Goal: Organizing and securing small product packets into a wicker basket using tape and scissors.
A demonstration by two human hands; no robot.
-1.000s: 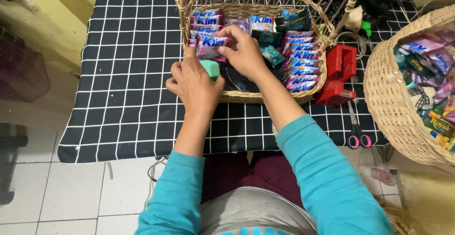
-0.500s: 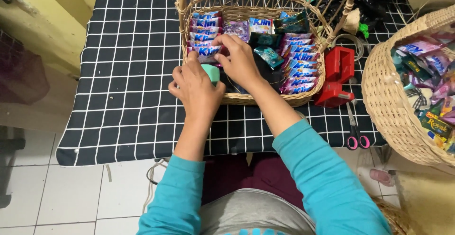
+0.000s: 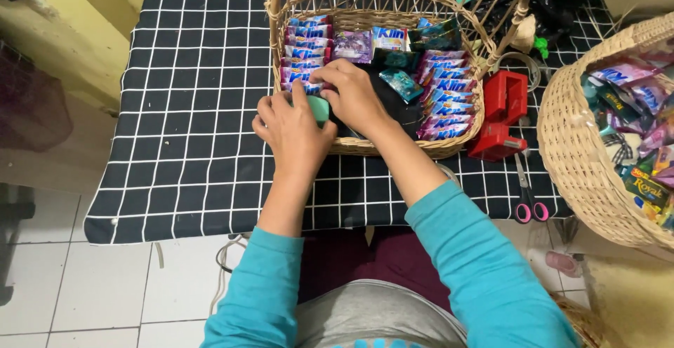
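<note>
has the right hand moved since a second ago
Yes. The right hand has shifted left along the packets, toward the wicker basket's left wall.

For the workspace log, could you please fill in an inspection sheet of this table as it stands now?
Surface: black grid-check tablecloth on a table.
Job's things: wicker basket with rows of sachets; a green object at its near edge.
Clutter: red tool, pink-handled scissors, second basket of mixed packets.
Grippers: left hand on the green object; right hand on the left sachet row.
Cables: a cord hangs under the table edge.
Surroundings: white tiled floor, yellow wall.
</note>
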